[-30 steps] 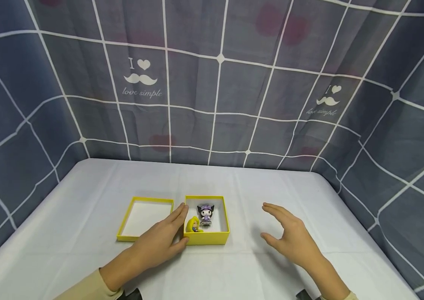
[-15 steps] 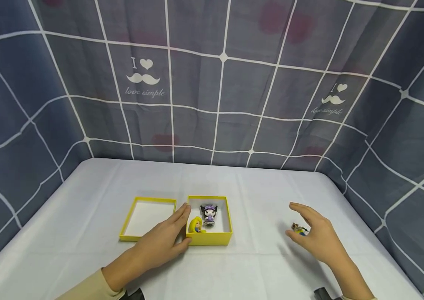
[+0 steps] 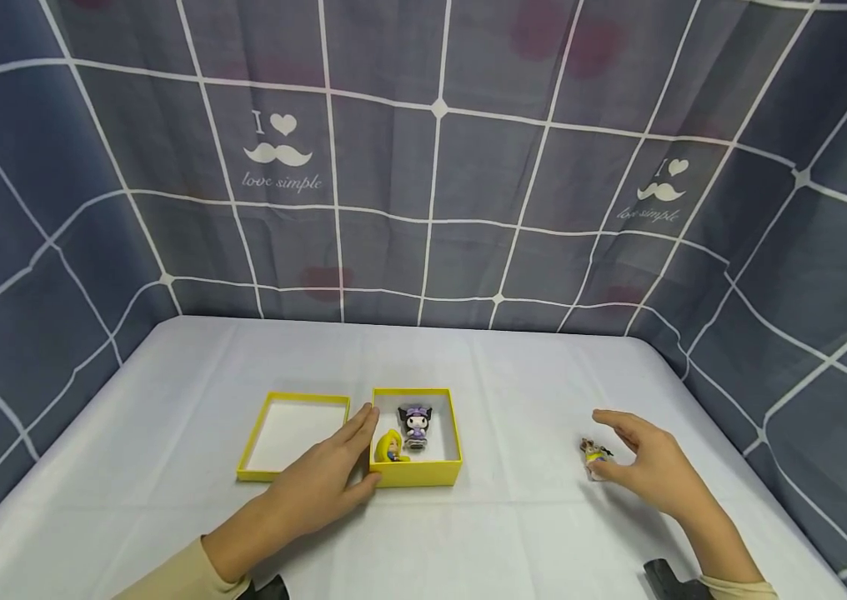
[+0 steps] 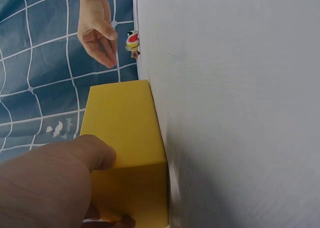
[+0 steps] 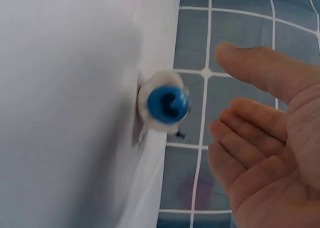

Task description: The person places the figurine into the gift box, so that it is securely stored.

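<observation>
My left hand (image 3: 328,483) rests along the left side of an open yellow box (image 3: 418,475), its fingers straight and the thumb at the front corner. In the left wrist view, the thumb lies on the box's yellow outer face. Inside the box are a black-and-purple figurine (image 3: 416,427) and a yellow-haired figurine (image 3: 392,447). My right hand (image 3: 652,462) hovers on the right with thumb and fingers apart. Just left of it, partly behind the thumb, is a small colourful figurine (image 3: 594,452) on the table. The right wrist view shows the figurine's blue-and-white end, blurred, apart from the fingers.
A yellow-rimmed box lid (image 3: 296,435) lies left of the box, white inside up. A white cloth covers the table (image 3: 498,533). Grey-blue checked curtains (image 3: 386,167) stand at the back and both sides.
My right hand has moved right, away from the box, to the figurine on the right, which has come into sight beside it. The left hand stays at the box.
</observation>
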{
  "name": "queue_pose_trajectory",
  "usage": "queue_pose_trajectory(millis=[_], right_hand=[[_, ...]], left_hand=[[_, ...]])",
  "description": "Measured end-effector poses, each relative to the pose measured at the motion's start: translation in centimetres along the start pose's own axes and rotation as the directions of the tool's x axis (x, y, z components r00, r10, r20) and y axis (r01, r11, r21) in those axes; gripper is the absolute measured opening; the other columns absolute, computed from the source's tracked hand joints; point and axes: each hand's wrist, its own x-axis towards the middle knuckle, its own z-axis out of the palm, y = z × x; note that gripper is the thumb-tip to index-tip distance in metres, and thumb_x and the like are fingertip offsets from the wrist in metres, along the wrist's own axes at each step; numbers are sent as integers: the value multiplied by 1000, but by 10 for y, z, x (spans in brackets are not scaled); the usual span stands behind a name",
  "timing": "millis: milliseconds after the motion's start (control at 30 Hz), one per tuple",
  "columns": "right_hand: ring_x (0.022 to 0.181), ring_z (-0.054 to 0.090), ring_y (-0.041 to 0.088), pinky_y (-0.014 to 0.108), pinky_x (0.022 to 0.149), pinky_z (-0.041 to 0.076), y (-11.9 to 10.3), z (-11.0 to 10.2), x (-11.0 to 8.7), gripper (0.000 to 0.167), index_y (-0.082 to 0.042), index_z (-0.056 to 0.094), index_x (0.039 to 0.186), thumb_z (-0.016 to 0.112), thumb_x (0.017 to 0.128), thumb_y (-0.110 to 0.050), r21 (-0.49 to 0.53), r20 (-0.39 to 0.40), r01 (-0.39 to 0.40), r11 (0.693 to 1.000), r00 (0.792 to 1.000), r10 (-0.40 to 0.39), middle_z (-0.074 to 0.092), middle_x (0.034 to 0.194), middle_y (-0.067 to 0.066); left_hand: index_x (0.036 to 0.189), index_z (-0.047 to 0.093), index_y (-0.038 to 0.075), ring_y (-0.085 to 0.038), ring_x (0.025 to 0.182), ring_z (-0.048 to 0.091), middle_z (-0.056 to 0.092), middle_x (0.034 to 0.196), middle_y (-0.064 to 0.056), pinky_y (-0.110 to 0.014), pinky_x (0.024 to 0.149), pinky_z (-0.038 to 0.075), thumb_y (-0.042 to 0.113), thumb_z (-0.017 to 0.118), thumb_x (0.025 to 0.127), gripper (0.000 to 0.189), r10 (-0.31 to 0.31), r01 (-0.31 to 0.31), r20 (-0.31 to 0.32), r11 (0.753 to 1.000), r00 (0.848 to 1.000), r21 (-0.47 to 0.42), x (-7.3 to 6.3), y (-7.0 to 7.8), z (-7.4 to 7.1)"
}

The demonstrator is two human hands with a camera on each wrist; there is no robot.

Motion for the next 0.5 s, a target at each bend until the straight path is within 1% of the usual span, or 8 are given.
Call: queue_pose_trajectory(millis=[33, 100, 200, 267, 367, 500], right_hand=[[121, 53, 41, 1, 93, 32, 2, -1, -1, 66, -10, 58, 133, 86, 75, -25, 4, 16, -13, 1000, 1000, 13, 57, 135, 9], [122, 53, 41, 10, 97, 38, 6, -2, -2, 65, -8, 58, 132, 85, 76, -25, 7, 46, -28, 1000, 999, 27, 57, 134, 9], [122, 53, 40, 30, 100, 44, 11, -2, -2, 63, -6, 59, 131, 85, 75, -22, 1, 93, -40, 999, 995, 40, 58, 133, 10], [123, 52, 40, 43, 100, 43, 14, 0, -2, 62, -5, 60, 130, 85, 75, -20, -1, 126, -47, 999, 991, 47, 59, 131, 11], [123, 52, 41, 48, 99, 43, 17, 2, -1, 60, -5, 61, 128, 85, 74, -16, -7, 161, -63, 998, 985, 63, 60, 129, 13], [121, 54, 38, 47, 97, 46, 18, 5, -1, 53, -8, 65, 125, 83, 75, -14, -29, 165, -68, 997, 984, 72, 63, 127, 11]], left_hand=[[151, 29, -1, -26, 138, 36, 25, 157, -16, -41, 106, 39, 37, 65, 91, 80, -1, 1, 1, 1000, 1000, -1, 0, 0, 0], [151, 29, -1, -26, 138, 35, 25, 157, -16, -41, 106, 39, 38, 65, 91, 80, -2, 2, 3, 1000, 1000, 1, 0, 0, 0], [151, 29, -1, -26, 138, 35, 25, 157, -16, -40, 106, 39, 38, 65, 91, 80, 2, -2, 3, 1000, 1000, 5, 0, 0, 0], [151, 29, -1, -26, 138, 35, 25, 157, -16, -40, 106, 39, 38, 65, 91, 80, 6, -6, 0, 1000, 1000, 9, 0, -1, 0], [151, 29, -1, -26, 138, 35, 24, 157, -16, -40, 106, 39, 38, 65, 91, 80, 11, -11, -3, 1000, 1000, 11, 0, -1, 0], [151, 29, -2, -26, 137, 36, 24, 157, -16, -40, 106, 39, 37, 65, 91, 79, 10, -10, -6, 1000, 1000, 5, 0, 0, 0]])
